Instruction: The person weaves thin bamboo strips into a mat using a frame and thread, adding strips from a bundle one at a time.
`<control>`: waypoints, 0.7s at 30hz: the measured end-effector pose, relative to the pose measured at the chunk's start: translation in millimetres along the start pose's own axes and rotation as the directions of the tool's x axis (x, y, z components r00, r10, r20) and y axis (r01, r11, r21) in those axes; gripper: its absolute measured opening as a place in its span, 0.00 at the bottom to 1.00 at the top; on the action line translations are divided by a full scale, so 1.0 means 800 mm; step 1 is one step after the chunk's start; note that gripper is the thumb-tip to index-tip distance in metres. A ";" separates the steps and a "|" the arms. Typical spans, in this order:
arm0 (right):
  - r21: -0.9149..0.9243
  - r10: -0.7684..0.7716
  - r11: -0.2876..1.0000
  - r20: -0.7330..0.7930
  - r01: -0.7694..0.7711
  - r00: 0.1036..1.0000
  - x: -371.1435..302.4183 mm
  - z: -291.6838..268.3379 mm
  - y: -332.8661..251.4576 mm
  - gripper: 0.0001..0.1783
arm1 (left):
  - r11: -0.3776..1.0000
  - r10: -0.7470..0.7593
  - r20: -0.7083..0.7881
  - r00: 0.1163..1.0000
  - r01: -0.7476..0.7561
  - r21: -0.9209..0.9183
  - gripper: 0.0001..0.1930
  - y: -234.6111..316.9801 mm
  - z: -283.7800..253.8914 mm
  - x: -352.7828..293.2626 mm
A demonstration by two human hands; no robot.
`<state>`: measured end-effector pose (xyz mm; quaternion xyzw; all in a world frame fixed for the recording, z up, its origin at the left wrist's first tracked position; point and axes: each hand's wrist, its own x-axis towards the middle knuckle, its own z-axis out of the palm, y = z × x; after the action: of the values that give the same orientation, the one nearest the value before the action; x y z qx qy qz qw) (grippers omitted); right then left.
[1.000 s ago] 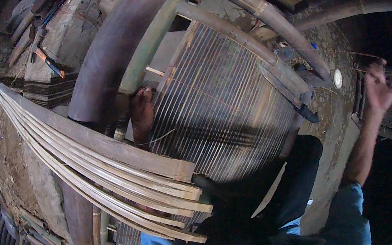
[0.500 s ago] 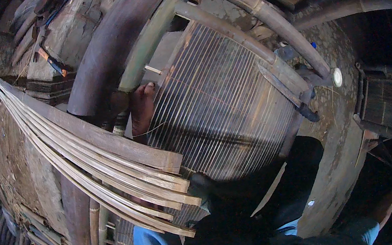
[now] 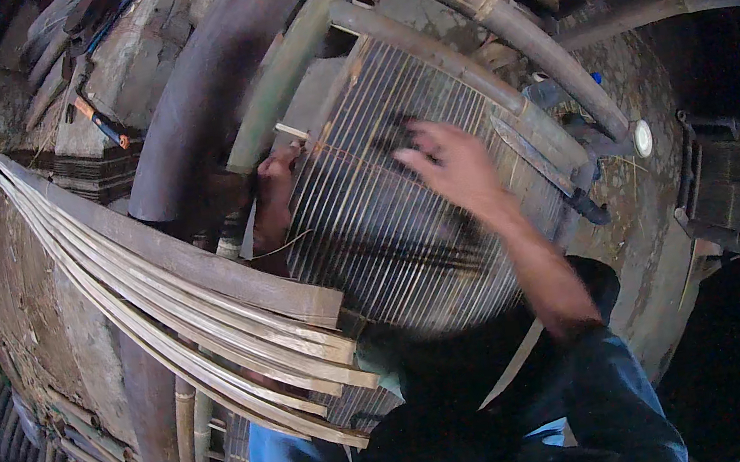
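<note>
My right hand (image 3: pixel 460 166) reaches over a low slatted bamboo platform (image 3: pixel 369 222), thumb and fingers apart and slightly blurred, with nothing visible between them. Its dark shadow falls on the slats. A bundle of long, pale split bamboo strips (image 3: pixel 181 300) slants from the upper left down to my lap, beneath a wider brown plank-like piece (image 3: pixel 192 246). What looks like a bare foot (image 3: pixel 273 197) rests beside the platform's left edge, partly hidden behind these strips. My left hand does not show.
A long knife (image 3: pixel 534 156) with a dark handle lies along the platform's right edge. Thick bamboo poles (image 3: pixel 210 102) rise at the upper left. An orange-handled tool (image 3: pixel 97 120) lies at far left. A small white round object (image 3: pixel 642 138) stands right of the platform.
My right arm has swung in from the far lower right, and its hand is now over the slats. The strips and knife stay nearly where they were.
</note>
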<state>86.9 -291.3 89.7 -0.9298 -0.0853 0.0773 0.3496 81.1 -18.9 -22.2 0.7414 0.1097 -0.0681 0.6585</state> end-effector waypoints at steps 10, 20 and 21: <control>-0.235 -0.254 0.939 0.022 0.252 0.967 0.032 0.150 -0.051 0.13 | 0.914 -0.324 -0.053 0.944 0.298 -0.276 0.20 -0.016 -0.029 -0.005; 0.102 0.098 0.986 0.292 -0.133 0.951 0.059 0.113 -0.059 0.18 | 0.978 -0.114 -0.061 0.992 0.102 -0.181 0.19 0.010 -0.017 -0.016; 0.101 0.098 0.986 0.287 -0.132 0.953 0.069 0.107 -0.051 0.18 | 0.949 -0.109 -0.022 0.994 0.097 -0.299 0.19 0.022 -0.014 -0.019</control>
<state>119.1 -194.8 48.6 -0.8902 -0.0748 0.2336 0.3838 70.4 -10.6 -0.1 0.6283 0.1698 -0.0709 0.7559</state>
